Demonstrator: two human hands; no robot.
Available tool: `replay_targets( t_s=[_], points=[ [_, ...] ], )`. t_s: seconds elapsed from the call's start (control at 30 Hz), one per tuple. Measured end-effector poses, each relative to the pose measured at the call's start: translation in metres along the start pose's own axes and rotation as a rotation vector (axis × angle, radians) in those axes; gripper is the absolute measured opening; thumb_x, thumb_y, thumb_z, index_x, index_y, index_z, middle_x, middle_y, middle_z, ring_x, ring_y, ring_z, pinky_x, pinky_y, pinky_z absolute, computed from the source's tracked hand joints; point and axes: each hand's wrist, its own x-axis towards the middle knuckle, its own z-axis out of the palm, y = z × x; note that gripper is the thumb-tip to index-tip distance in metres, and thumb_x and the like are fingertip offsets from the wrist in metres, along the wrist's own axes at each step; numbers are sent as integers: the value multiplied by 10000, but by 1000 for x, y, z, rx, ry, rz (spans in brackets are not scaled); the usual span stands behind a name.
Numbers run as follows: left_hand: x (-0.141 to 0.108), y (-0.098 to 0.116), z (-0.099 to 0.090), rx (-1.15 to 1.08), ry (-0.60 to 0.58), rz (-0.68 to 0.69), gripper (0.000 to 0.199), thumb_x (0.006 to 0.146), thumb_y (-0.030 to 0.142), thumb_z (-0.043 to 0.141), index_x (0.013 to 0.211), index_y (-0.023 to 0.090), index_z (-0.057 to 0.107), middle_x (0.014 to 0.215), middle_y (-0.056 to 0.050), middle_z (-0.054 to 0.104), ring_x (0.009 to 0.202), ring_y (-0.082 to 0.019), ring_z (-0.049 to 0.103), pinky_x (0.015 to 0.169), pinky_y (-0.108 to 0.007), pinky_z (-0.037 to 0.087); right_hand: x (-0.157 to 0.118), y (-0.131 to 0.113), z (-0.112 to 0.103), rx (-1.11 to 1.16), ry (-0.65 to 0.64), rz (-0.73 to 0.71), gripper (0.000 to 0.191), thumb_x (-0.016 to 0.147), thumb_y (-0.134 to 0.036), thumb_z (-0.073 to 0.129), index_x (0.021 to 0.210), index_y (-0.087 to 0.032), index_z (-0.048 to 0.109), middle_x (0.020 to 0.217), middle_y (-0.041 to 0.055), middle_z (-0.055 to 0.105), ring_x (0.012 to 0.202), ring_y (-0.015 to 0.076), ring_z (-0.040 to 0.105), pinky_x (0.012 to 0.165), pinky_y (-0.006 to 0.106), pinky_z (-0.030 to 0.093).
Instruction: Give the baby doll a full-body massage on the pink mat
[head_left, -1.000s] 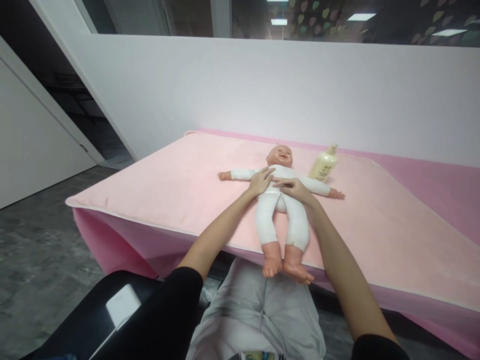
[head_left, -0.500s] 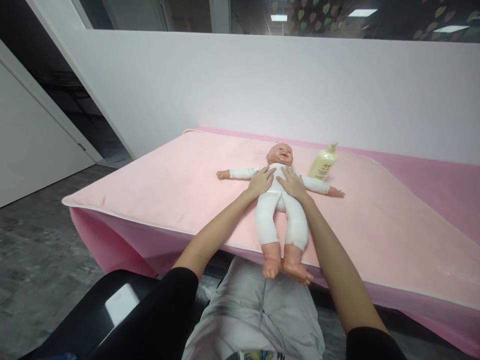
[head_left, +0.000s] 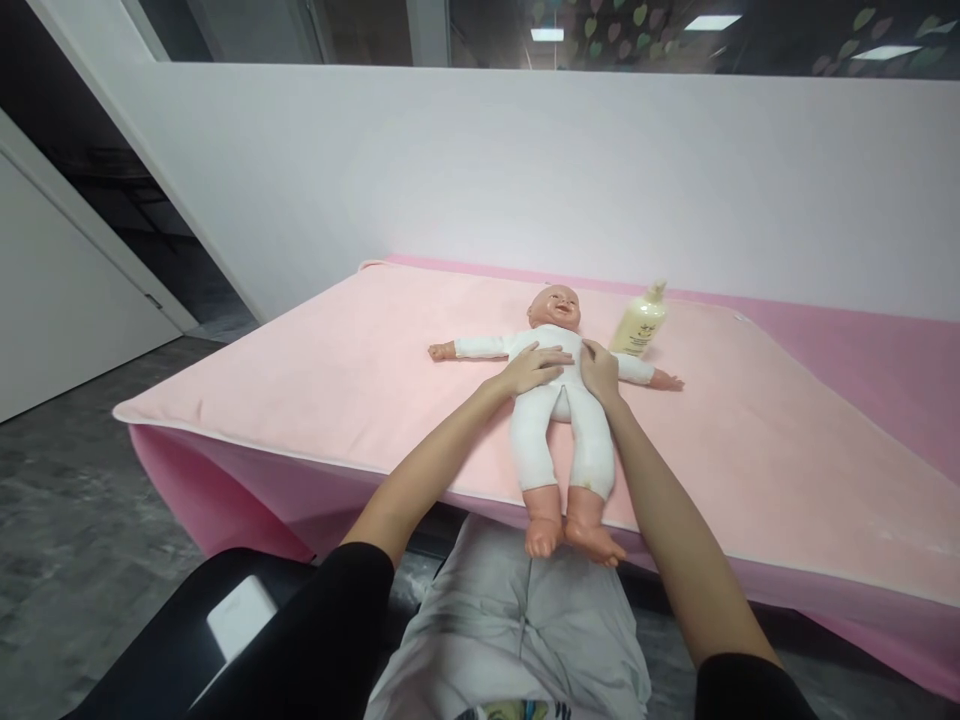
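A baby doll [head_left: 561,405] with a white cloth body lies on its back, arms spread and feet hanging over the near table edge. My left hand [head_left: 531,370] lies flat across the doll's belly, fingers stretched out to the right. Against the doll's side, on the right of its torso, rests my right hand [head_left: 600,370]; its fingers point up toward the doll's shoulder and look extended, partly curved round the side. Just beyond the doll's right-hand arm stands a pale yellow pump bottle [head_left: 640,322], leaning slightly, its base partly hidden by that arm.
A light pink blanket [head_left: 315,360] over a darker pink cloth [head_left: 885,370] covers the table. Behind it rises a white wall [head_left: 480,170] with a window above. A black seat at lower left carries a white rectangular object [head_left: 241,618]. A door [head_left: 67,290] stands far left.
My left hand has turned, its fingers now pointing right across the belly. My right hand has slid outward from the chest to the doll's side. The view has shifted slightly.
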Motion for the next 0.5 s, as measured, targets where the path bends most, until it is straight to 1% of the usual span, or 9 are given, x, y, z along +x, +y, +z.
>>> replay_targets(
  t_s=[0.07,0.1,0.17,0.2,0.27,0.3,0.37,0.43,0.5],
  points=[
    [2,-6,2,64,42,-100,487,948,404,359,1396,262,485,1524,2,404,1478,-182,254,1236,-483,83,-6,-5,-5,-36,34,-134,416,816,-228,389,1056,-114,708,1103,120,687,1067,240,630,1027,389,449],
    [3,-9,3,91,71,-151,508,959,422,329,1431,271,436,1555,4,351,1490,-177,217,1235,-481,90,-9,-9,-7,-55,14,-212,375,787,-205,402,959,-129,726,1035,110,704,1012,235,648,1000,376,465],
    [3,-13,5,138,122,-240,527,976,428,269,1472,281,365,1592,6,263,1502,-171,175,1233,-485,102,-14,-15,-9,-79,-76,-355,309,748,-184,426,821,-152,725,950,91,716,936,224,663,954,354,488],
    [3,-15,5,165,138,-276,531,982,420,245,1485,279,339,1602,4,234,1505,-175,161,1231,-492,107,-16,-19,-8,-74,-129,-406,297,741,-181,434,807,-160,722,948,83,716,928,217,664,945,349,492],
    [2,-16,5,227,156,-334,536,988,392,210,1503,270,301,1611,-12,208,1505,-196,162,1223,-515,120,-18,-24,-4,-45,-226,-467,320,744,-177,430,871,-176,724,1006,63,710,994,204,653,1005,362,463],
    [1,-16,4,260,159,-355,537,990,383,202,1507,272,292,1612,-22,207,1503,-214,174,1217,-528,129,-18,-25,-2,-35,-269,-475,342,757,-180,423,925,-187,721,1059,54,701,1061,200,635,1072,391,415],
    [2,-16,3,323,162,-389,535,990,381,198,1510,292,287,1604,-39,235,1491,-251,211,1206,-550,141,-15,-26,2,-55,-331,-440,367,806,-211,411,1032,-201,700,1215,48,647,1235,210,544,1182,482,247],
    [3,-16,2,381,174,-418,536,987,407,211,1509,310,292,1586,-53,286,1474,-281,251,1201,-563,129,-11,-26,6,-124,-360,-363,390,871,-287,402,1158,-213,655,1401,48,517,1383,230,393,1200,555,111],
    [4,-18,0,429,203,-454,559,979,461,229,1507,294,304,1553,-78,351,1451,-300,296,1201,-567,105,-7,-25,6,-202,-366,-267,456,914,-385,399,1319,-244,554,1534,39,340,1460,240,250,1186,594,74]
  ],
)
